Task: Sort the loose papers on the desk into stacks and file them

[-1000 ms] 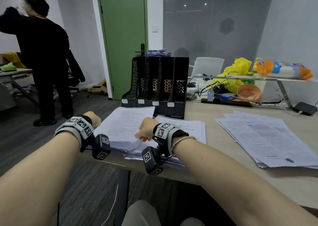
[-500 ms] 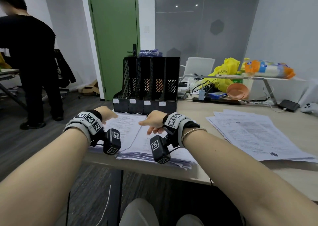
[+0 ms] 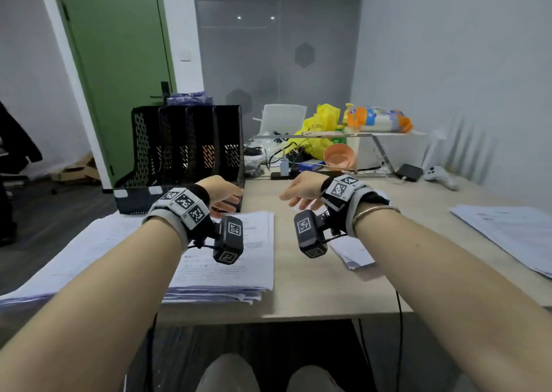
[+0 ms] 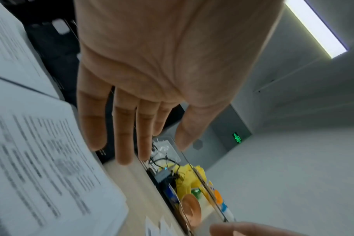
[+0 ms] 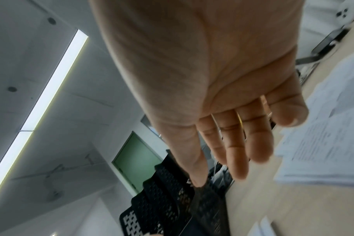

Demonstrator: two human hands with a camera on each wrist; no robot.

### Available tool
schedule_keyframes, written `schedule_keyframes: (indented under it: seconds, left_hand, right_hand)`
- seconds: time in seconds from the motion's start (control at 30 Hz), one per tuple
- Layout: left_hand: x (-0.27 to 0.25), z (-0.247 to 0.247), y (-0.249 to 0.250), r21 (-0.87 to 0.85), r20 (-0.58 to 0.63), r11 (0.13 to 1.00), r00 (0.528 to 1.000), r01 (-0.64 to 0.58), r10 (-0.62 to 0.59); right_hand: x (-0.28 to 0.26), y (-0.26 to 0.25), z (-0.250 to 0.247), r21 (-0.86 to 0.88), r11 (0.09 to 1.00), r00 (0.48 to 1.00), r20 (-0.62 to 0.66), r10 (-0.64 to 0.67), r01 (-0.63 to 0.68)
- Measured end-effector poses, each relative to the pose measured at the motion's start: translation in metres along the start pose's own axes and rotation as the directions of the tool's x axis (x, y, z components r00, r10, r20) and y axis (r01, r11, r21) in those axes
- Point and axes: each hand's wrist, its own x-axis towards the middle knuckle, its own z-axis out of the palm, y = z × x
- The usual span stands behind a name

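Observation:
A thick stack of printed papers (image 3: 236,266) lies at the desk's front edge, with a second spread pile (image 3: 74,254) to its left. My left hand (image 3: 227,200) hovers open above the stack's far edge, just before the black four-slot file holder (image 3: 185,152). My right hand (image 3: 294,199) hovers open over bare desk to the right, holding nothing. The left wrist view shows straight fingers (image 4: 123,143) beside the papers (image 4: 40,167). In the right wrist view the relaxed fingers (image 5: 238,151) point toward the file holder (image 5: 172,199). A few sheets (image 3: 352,254) lie under my right wrist.
Another spread pile of papers (image 3: 507,233) covers the desk's right side. Behind are a metal riser (image 3: 343,136) with packets, a yellow bag (image 3: 319,128), an orange bowl (image 3: 339,157), cables and a game controller (image 3: 439,175). A green door (image 3: 119,63) stands at back left.
Both hands have lifted off the paper stack and moved forward. The right hand let go of the sheets and swung right, over bare desk. The view has turned right.

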Motion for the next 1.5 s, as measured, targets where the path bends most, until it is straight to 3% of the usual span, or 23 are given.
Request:
schedule_keyframes:
  seconds: [0.13, 0.3, 0.43, 0.6, 0.73, 0.93, 1.17, 1.33, 1.4, 1.5]
  left_hand:
    - [0.008, 0.047, 0.020, -0.007, 0.149, 1.000, 0.989, -0.002, 0.003]
    - [0.016, 0.109, 0.039, 0.115, 0.319, 0.993, 0.947, -0.008, -0.029]
    - [0.023, 0.141, 0.047, 0.177, 0.346, 0.984, 0.937, -0.016, -0.047]
    - [0.024, 0.175, 0.053, 0.248, 0.364, 0.968, 0.930, -0.048, -0.048]
    - [0.024, 0.187, 0.054, 0.207, 0.384, 0.978, 0.921, -0.025, -0.057]
    - [0.028, 0.190, 0.051, 0.098, 0.393, 0.992, 0.913, 0.077, -0.110]
    - [0.026, 0.195, 0.048, 0.089, 0.334, 0.994, 0.939, 0.062, -0.088]
    - [0.022, 0.194, 0.046, -0.005, 0.318, 0.997, 0.945, 0.082, -0.076]
    - [0.019, 0.192, 0.047, -0.023, 0.306, 0.997, 0.950, 0.075, -0.065]
    - [0.022, 0.185, 0.051, -0.088, 0.267, 0.996, 0.964, 0.012, 0.012]
  right_hand:
    - [-0.010, 0.041, -0.037, 0.024, 0.995, 0.994, -0.057, 0.095, -0.094]
    - [-0.028, 0.100, -0.075, 0.075, 0.970, 0.957, -0.164, 0.239, -0.230]
    - [-0.040, 0.139, -0.090, 0.068, 0.942, 0.915, -0.222, 0.337, -0.330]
    - [-0.053, 0.181, -0.097, -0.072, 0.859, 0.842, -0.255, 0.475, -0.507]
    - [-0.059, 0.206, -0.094, -0.056, 0.812, 0.793, -0.264, 0.550, -0.581]
    - [-0.057, 0.231, -0.093, 0.169, 0.808, 0.790, -0.174, 0.588, -0.564]
    - [-0.060, 0.222, -0.081, 0.155, 0.807, 0.792, -0.158, 0.590, -0.570]
    - [-0.053, 0.219, -0.079, 0.105, 0.876, 0.820, -0.314, 0.479, -0.471]
    - [-0.051, 0.221, -0.081, 0.160, 0.909, 0.808, -0.418, 0.415, -0.384]
    - [-0.051, 0.218, -0.091, 0.301, 0.931, 0.746, -0.568, 0.348, -0.205]
